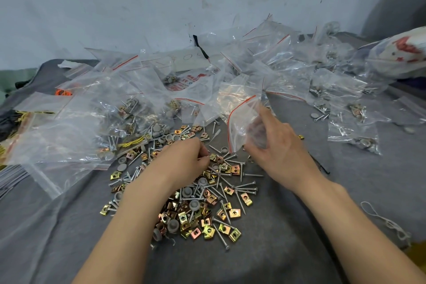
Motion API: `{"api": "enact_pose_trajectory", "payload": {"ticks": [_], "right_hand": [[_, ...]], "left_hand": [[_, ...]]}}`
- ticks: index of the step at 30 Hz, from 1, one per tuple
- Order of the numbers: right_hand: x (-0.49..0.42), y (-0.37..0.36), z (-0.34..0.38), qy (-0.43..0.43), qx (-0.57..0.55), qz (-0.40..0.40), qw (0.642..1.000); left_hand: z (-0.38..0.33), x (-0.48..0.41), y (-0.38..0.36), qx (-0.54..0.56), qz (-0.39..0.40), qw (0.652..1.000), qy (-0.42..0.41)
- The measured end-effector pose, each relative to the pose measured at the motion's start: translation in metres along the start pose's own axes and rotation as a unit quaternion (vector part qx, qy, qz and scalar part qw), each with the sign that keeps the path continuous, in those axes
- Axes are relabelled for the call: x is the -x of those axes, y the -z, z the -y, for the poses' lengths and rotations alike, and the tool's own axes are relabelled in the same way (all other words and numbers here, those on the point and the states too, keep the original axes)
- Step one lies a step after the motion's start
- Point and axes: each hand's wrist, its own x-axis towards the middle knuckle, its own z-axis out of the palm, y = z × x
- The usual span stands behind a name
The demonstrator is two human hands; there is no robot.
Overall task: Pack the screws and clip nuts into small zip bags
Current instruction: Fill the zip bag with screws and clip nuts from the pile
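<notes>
Across the far side of the desk (299, 226) lie many filled bags (355, 136), yet a big heap of screws and clip nuts (207, 210) waits in front, left hand (184, 159) curled into it, catch unseen, right hand (279, 150) gripping a seemingly empty zip bag (242, 120).

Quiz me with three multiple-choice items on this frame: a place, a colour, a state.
1. Where does the loose hardware pile lie? A on the grey cloth; B in a tray; C in a box.
2. Seal colour of the zip bag in the right hand? A blue; B red; C green.
3. The left hand is: A flat and idle; B gripping scissors; C curled into the pile.
Answers: A, hardware rests straight on cloth; B, a red strip edges the bag's mouth; C, curled fingers dip into the hardware.
</notes>
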Motion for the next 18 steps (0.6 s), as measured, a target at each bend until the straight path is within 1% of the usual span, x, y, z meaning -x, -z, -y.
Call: {"api": "enact_pose_trajectory", "payload": {"ticks": [5,8,10,13,18], "right_hand": [[0.001,0.001,0.000,-0.001,-0.005,0.001,1.000],[0.000,0.003,0.001,-0.005,-0.009,0.001,1.000],[0.000,0.002,0.001,-0.004,-0.008,0.000,1.000],[0.001,0.003,0.000,0.001,-0.009,-0.006,1.000],[0.001,0.003,0.000,-0.002,-0.010,-0.003,1.000]], "left_hand": [[0.010,-0.003,-0.001,0.065,-0.070,0.995,0.006],[0.013,-0.003,0.001,0.074,-0.081,0.994,0.019],[0.013,-0.002,0.002,0.049,-0.079,0.996,0.011],[0.009,0.001,0.006,-0.028,-0.084,0.996,-0.021],[-0.002,0.007,0.004,-0.079,-0.015,0.997,-0.016]]}}
